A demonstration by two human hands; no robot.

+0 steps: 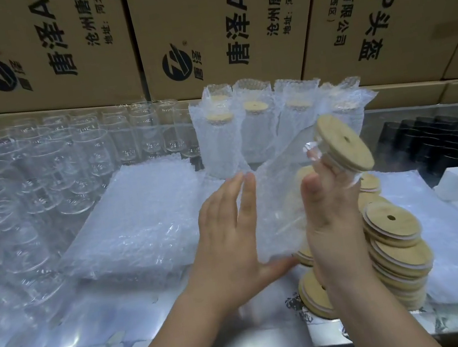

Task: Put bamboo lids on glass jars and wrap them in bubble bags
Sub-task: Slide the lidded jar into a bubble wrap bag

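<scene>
A clear glass jar (350,178), capped with a round pale bamboo lid (345,142) that has a small centre hole, is held tilted above the table near the middle. The right hand (335,223) wraps its fingers around the jar. The left hand (228,238) presses straight fingers flat against a translucent bubble bag (277,210) beside the jar.

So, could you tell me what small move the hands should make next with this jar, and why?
Probably push the bubble bag further up the jar: the right hand grips the tilted jar near its bamboo lid, which sticks out bare, while the left hand lies flat against the bag.
</scene>
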